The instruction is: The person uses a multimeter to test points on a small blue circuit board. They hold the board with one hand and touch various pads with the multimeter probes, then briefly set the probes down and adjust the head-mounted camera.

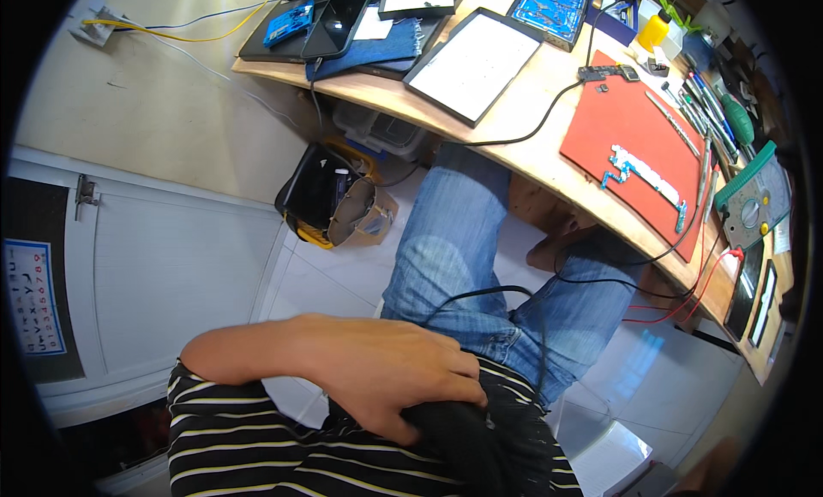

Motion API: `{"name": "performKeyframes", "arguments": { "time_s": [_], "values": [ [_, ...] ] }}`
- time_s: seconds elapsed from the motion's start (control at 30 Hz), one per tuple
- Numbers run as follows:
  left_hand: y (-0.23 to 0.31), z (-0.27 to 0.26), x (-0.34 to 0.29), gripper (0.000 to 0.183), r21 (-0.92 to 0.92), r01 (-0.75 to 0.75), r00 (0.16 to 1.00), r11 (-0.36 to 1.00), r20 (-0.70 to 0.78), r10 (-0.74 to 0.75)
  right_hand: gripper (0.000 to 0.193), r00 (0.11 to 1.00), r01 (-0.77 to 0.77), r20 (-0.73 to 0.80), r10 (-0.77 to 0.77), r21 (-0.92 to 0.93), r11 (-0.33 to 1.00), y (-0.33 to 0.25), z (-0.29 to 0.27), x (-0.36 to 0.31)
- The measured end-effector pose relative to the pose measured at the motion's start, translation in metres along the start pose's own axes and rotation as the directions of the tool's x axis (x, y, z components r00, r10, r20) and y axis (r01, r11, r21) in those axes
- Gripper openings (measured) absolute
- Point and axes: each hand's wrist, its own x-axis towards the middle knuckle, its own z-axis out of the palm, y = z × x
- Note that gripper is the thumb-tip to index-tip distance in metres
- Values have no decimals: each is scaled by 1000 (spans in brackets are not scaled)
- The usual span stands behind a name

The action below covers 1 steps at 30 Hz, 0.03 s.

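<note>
My left hand point(403, 373) lies across my lap, its fingers curled over a dark black bundle point(480, 446) resting against my striped shirt. What the bundle is I cannot make out; it looks soft and blurred. Close beyond it, a black cable point(489, 290) loops over my jeans point(446, 240). My right hand does not show; only a brownish blur, perhaps part of an arm, appears at the lower right rim. On the bench, a red work mat point(591, 124) carries a white and blue circuit board strip point(647, 176) and a small dark part with a cable point(609, 73).
The wooden bench edge point(360, 87) runs ahead of my knees. On it are a black phone point(337, 24), a white-faced panel point(471, 64), tweezers and screwdrivers, and a multimeter point(753, 210). A black bin point(309, 184) stands on the floor at left. Cables hang off the bench.
</note>
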Motion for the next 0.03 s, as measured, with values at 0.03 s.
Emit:
{"name": "performKeyframes", "arguments": {
  "time_s": [0.03],
  "values": [
    [7, -12, -5, 51, 14, 2, 1000, 1000, 22, -2, 32, 1000, 7, -7, -7, -2, 1000, -2, 8, -11]
  ]
}}
